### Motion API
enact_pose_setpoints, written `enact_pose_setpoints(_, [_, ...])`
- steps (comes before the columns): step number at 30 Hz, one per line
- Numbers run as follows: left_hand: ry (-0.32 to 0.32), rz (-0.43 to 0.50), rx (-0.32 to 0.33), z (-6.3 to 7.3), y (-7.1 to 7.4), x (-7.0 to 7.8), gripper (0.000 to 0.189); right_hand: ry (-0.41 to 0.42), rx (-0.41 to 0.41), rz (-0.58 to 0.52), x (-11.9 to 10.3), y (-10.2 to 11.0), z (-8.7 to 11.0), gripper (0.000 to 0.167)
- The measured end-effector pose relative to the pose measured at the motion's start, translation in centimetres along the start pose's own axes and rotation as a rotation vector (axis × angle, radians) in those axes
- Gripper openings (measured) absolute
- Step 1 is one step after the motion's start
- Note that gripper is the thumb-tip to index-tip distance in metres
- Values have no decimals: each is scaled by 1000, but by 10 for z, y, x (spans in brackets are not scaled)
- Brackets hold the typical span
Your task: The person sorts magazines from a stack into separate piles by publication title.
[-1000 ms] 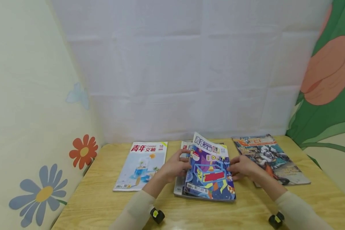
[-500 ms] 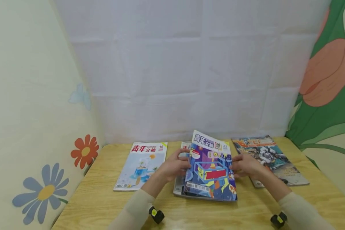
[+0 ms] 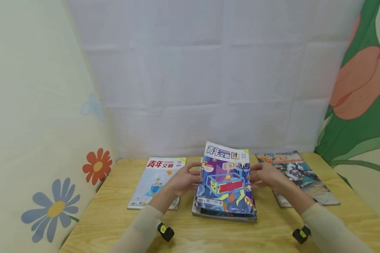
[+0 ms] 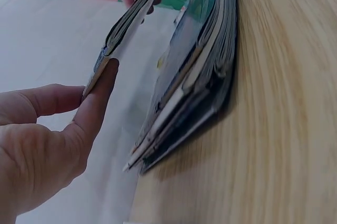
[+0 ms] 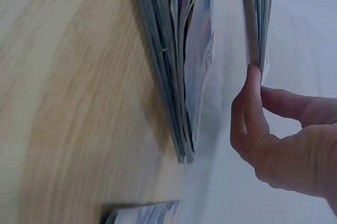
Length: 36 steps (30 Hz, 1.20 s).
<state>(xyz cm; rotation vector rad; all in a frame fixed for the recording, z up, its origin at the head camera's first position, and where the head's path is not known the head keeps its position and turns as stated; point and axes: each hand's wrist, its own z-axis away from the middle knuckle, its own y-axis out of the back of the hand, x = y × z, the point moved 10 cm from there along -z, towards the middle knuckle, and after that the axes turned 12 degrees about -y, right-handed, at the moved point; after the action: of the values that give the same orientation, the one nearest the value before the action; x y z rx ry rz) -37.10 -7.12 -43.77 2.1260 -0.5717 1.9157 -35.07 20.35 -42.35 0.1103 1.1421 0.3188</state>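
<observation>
A purple-blue magazine (image 3: 226, 184) with a white title band is held between both hands above a small stack of magazines (image 4: 210, 50). My left hand (image 3: 184, 179) pinches its left edge, thumb on one face and fingers on the other, as the left wrist view shows. On the opposite edge my right hand (image 3: 267, 175) pinches it the same way; in the right wrist view the right hand (image 5: 284, 134) grips the magazine's side. A gap separates the held magazine from the stack in both wrist views. From the head view the magazine covers most of the stack beneath.
To the left lies a light-blue magazine (image 3: 156, 181) with a red title, partly behind the left forearm. A magazine with an orange title and grey figures (image 3: 301, 177) lies at the right. Behind the wooden table (image 3: 209, 239) hangs a white cloth (image 3: 215, 77).
The purple-blue magazine has shifted left and straightened over the stack, with both hands still pinching its edges. The magazines at either side stay in place.
</observation>
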Motion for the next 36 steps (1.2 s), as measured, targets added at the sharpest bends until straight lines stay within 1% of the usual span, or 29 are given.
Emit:
enact_pose_setpoints(7, [3,10,53,6,26,1,70,39,-71,-38,-19,-20,-7,55])
enact_pose_setpoints(10, [12,25,68,8,38,-1,71,38,-92,-68,-23,-29,-13,56])
enact_pose_setpoints(13, [12,23,82,13,54,-2,70,30,-113,-95,-26,-43,-23,57])
enact_pose_setpoints(18, [2,-35,137,23,86,2,66,-4,-130,-162,-34,-71,-39,58])
enact_pose_setpoints(22, [4,-89,186,28,109,7,65,-20,-178,-264,-40,-93,-53,58])
enact_pose_setpoints(24, [3,-116,198,29,120,10,64,-23,-196,-296,-41,-103,-60,56])
enact_pose_setpoints(27, [16,-158,214,32,135,13,65,-31,-198,-311,-44,-116,-67,52])
enact_pose_setpoints(29, [31,-181,224,35,144,15,65,-27,-200,-300,-46,-125,-70,50])
enact_pose_setpoints(36, [99,-240,287,52,174,15,62,-51,-199,-266,-52,-159,-78,46])
